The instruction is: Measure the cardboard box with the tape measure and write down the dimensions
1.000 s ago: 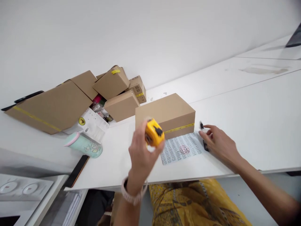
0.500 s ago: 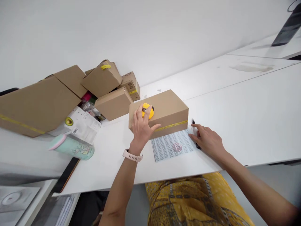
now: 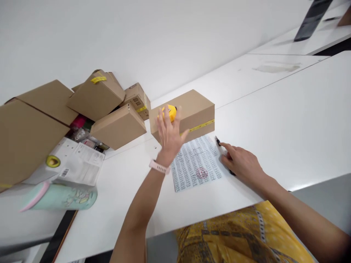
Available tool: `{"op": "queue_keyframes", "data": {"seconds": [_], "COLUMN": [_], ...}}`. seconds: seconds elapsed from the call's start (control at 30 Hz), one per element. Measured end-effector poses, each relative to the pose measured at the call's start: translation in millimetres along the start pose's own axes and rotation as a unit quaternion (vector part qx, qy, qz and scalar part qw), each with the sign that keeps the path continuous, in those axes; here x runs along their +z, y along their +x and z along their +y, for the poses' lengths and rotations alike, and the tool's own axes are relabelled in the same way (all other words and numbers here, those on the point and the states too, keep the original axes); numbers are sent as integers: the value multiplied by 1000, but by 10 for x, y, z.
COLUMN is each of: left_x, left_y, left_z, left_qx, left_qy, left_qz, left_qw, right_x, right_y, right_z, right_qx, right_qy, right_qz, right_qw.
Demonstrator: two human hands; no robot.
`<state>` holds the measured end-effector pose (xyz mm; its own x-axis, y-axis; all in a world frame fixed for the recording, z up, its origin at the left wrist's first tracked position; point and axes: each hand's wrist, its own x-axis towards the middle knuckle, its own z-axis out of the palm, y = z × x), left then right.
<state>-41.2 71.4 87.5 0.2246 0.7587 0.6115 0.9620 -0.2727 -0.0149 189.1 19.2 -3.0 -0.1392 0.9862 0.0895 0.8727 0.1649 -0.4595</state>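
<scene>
A closed brown cardboard box (image 3: 192,106) with a yellow tape strip along its side stands on the white table. On its top left end sits a yellow tape measure (image 3: 172,112), partly hidden behind my left hand (image 3: 170,135). That hand's fingers are spread and slightly blurred; any contact is hard to make out. In front of the box lies a printed sheet (image 3: 196,164) with rows of dark marks and a red round stamp. My right hand (image 3: 242,160) rests right of the sheet, thumb and index finger closed over a black pen (image 3: 217,141), which stays low against the table.
Several cardboard boxes (image 3: 120,128) are stacked at the left by the wall. A mint bottle (image 3: 71,196) with a pink rim lies before them, near white packaging (image 3: 82,164) with an avocado picture. A dark cylinder (image 3: 312,22) stands far right.
My left fingers have spread from around the tape measure. The box sits farther from me, uncovering more of the sheet. The view has tilted and shifted; my right hand stays at the pen.
</scene>
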Motion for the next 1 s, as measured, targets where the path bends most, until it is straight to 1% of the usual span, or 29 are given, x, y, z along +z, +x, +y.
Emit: {"op": "queue_keyframes", "data": {"seconds": [0.03, 0.07, 0.1, 0.13, 0.17, 0.2, 0.23, 0.27, 0.33, 0.4, 0.47, 0.53, 0.6, 0.63, 0.67, 0.7, 0.73, 0.77, 0.8, 0.83, 0.87, 0.9, 0.93, 0.97, 1.0], "left_x": [-13, -19, -17, -5, 16, 40, 67, 92, 131, 155, 169, 178, 186, 189, 191, 192, 191, 186, 179, 169, 155, 139, 121, 103, 86], "left_y": [-148, -317, -493, -661, -809, -928, -1016, -1071, -1104, -1079, -1045, -1028, -1032, -1041, -1052, -1066, -1080, -1091, -1100, -1103, -1101, -1094, -1083, -1069, -1055], "left_z": [59, 110, 147, 171, 182, 184, 184, 186, 213, 278, 362, 441, 499, 521, 540, 558, 577, 597, 618, 640, 662, 681, 699, 712, 722], "left_qx": [27, 64, 92, 117, 129, 141, 146, 147, 141, 129, 117, 108, 101, 98, 94, 88, 83, 78, 74, 68, 63, 58, 51, 45, 42], "left_qy": [-26, -64, -102, -131, -147, -158, -163, -165, -163, -159, -154, -148, -142, -142, -144, -148, -153, -159, -166, -172, -177, -180, -181, -179, -177], "left_qz": [-12, -50, -111, -192, -270, -333, -380, -407, -422, -420, -419, -415, -414, -414, -413, -411, -406, -399, -393, -387, -383, -382, -382, -384, -385], "left_qw": [999, 995, 984, 966, 943, 919, 899, 886, 881, 884, 887, 891, 893, 894, 894, 895, 897, 900, 902, 904, 904, 905, 905, 905, 905], "right_x": [-8, -12, -12, -8, -3, 1, 3, 2, -11, -41, -98, -202, -356, -442, -525, -598, -652, -684, -690, -671, -632, -576, -510, -441, -374], "right_y": [19, 33, 43, 46, 44, 38, 32, 28, 37, 74, 133, 195, 241, 254, 260, 257, 249, 235, 220, 206, 197, 196, 205, 223, 249], "right_z": [25, 59, 100, 144, 189, 231, 268, 299, 347, 388, 438, 500, 547, 553, 540, 506, 454, 387, 313, 239, 173, 121, 86, 68, 67], "right_qx": [-2, -8, -16, -29, -50, -78, -111, -148, -221, -278, -323, -354, -375, -375, -360, -324, -269, -202, -130, -72, -31, -2, 18, 32, 40], "right_qy": [10, 27, 46, 62, 69, 62, 41, 8, -84, -184, -243, -247, -211, -183, -149, -106, -48, 30, 125, 234, 346, 439, 508, 549, 566], "right_qz": [0, 4, 12, 23, 35, 47, 58, 66, 72, 74, 72, 67, 61, 65, 85, 120, 164, 204, 230, 221, 178, 117, 56, 6, -27], "right_qw": [1000, 1000, 999, 997, 996, 994, 991, 987, 969, 940, 912, 899, 901, 906, 917, 932, 948, 957, 956, 944, 921, 891, 859, 835, 823]}}
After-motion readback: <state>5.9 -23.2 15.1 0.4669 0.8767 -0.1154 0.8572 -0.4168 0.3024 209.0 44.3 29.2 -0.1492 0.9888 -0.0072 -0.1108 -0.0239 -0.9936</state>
